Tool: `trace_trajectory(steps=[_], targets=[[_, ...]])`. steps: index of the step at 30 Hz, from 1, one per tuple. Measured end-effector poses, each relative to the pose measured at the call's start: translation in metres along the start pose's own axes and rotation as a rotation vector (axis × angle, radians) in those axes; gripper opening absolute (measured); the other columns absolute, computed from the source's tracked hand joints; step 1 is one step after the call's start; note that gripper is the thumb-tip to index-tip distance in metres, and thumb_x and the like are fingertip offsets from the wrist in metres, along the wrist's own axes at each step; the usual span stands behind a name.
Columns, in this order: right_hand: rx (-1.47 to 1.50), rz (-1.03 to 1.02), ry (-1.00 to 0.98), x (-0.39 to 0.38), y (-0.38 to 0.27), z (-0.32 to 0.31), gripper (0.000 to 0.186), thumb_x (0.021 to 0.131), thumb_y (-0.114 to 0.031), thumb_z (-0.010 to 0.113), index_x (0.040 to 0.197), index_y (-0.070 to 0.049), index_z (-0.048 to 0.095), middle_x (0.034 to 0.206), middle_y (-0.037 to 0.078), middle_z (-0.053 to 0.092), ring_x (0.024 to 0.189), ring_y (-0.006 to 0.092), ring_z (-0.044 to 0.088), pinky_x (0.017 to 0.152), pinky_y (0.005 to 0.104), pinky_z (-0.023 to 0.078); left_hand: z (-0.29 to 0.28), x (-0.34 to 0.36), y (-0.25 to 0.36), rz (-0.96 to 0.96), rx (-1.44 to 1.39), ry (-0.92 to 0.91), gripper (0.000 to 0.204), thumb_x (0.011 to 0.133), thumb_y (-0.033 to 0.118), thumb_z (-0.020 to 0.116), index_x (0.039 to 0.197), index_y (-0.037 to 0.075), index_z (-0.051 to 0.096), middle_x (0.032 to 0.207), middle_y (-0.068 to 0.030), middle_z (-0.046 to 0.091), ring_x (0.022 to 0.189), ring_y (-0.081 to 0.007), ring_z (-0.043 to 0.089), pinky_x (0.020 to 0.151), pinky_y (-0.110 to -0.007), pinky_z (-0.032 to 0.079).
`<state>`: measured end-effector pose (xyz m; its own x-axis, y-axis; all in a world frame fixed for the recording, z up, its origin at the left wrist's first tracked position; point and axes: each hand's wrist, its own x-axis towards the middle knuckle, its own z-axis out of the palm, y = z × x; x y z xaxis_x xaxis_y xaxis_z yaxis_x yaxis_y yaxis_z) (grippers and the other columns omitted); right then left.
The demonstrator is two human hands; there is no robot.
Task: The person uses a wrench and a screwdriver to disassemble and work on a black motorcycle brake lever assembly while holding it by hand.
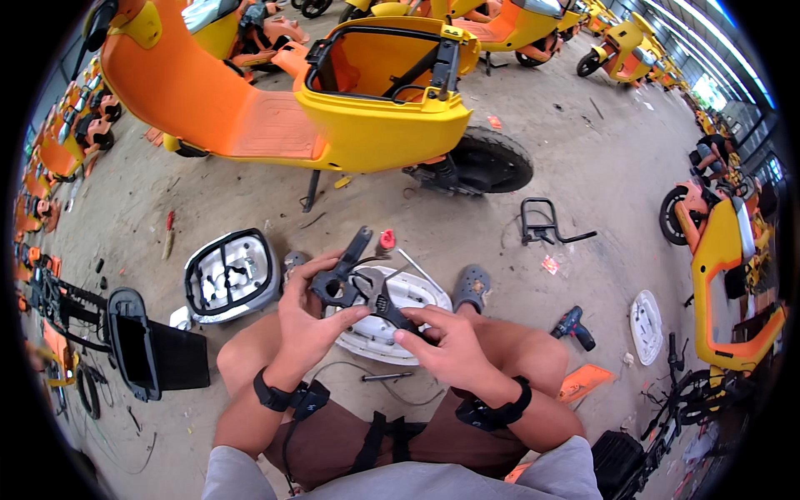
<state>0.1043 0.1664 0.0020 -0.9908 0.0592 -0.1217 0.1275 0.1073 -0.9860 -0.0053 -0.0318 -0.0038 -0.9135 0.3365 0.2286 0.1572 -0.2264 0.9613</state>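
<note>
My left hand (304,308) is closed around a black metal bracket (337,283) with a round hole and a long arm pointing up and away. A thin cable trails beside that arm. My right hand (446,337) grips the handle of a dark adjustable wrench (385,306), whose jaws sit against or very near the bracket; exact contact is hard to make out. My left thumb reaches across to the wrench head. Beneath both hands lies a white plastic shell (367,342), partly covered by them, between my feet.
A yellow and orange scooter (375,137) with an uncovered seat compartment stands ahead. On the floor are a white seat base with a black rim (232,275), a black tubular rack (542,223), a cordless drill (573,328), a screwdriver (169,233) and another white shell (646,327).
</note>
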Motion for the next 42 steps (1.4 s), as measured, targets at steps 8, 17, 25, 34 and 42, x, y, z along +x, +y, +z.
trace_trajectory(steps=[8,17,25,34,42], targets=[[0.212,0.164,-0.100,0.000,-0.018,-0.004,0.041,0.095,-0.021,0.071,0.128,0.003,0.063,0.100,0.005,0.062,0.058,0.0059,0.058,0.045,0.0215,0.043,-0.002,-0.006,0.002,-0.184,0.038,0.048,0.072,0.069,0.012,0.091,0.128,0.000,0.051,0.140,-0.0185,0.051,0.128,-0.0253,0.052,0.111,-0.037,0.038],[-0.179,-0.110,0.023,-0.003,-0.014,-0.007,0.040,0.089,-0.020,0.074,0.123,-0.002,0.066,0.090,0.011,0.060,0.077,0.0218,0.062,0.068,0.0340,0.049,-0.002,-0.010,-0.001,-0.214,0.067,0.086,0.070,0.074,0.015,0.087,0.131,-0.001,0.049,0.133,-0.0157,0.055,0.116,-0.0212,0.057,0.100,-0.034,0.046],[-0.240,-0.243,0.084,0.000,0.000,-0.005,0.038,0.090,-0.020,0.074,0.123,-0.002,0.067,0.088,0.010,0.059,0.072,0.0213,0.059,0.064,0.0324,0.048,0.003,-0.010,-0.005,-0.146,0.113,0.070,0.072,0.076,0.016,0.086,0.134,-0.001,0.046,0.136,-0.0134,0.050,0.103,-0.0171,0.059,0.089,-0.032,0.052],[-0.177,-0.121,0.068,-0.002,-0.010,-0.003,0.039,0.088,-0.022,0.076,0.121,-0.003,0.068,0.086,0.009,0.060,0.071,0.0181,0.058,0.062,0.0299,0.047,-0.003,-0.012,0.005,-0.282,-0.066,0.041,0.070,0.078,0.015,0.084,0.134,-0.001,0.046,0.134,-0.0125,0.052,0.122,-0.0213,0.053,0.101,-0.035,0.047],[-0.167,-0.104,0.062,-0.002,-0.005,-0.001,0.039,0.090,-0.020,0.075,0.124,-0.003,0.067,0.084,0.005,0.057,0.063,0.0098,0.049,0.055,0.0272,0.041,0.004,-0.004,0.005,-0.118,0.138,-0.023,0.067,0.074,0.010,0.087,0.129,0.001,0.050,0.140,-0.0171,0.051,0.129,-0.0242,0.051,0.110,-0.037,0.040]])
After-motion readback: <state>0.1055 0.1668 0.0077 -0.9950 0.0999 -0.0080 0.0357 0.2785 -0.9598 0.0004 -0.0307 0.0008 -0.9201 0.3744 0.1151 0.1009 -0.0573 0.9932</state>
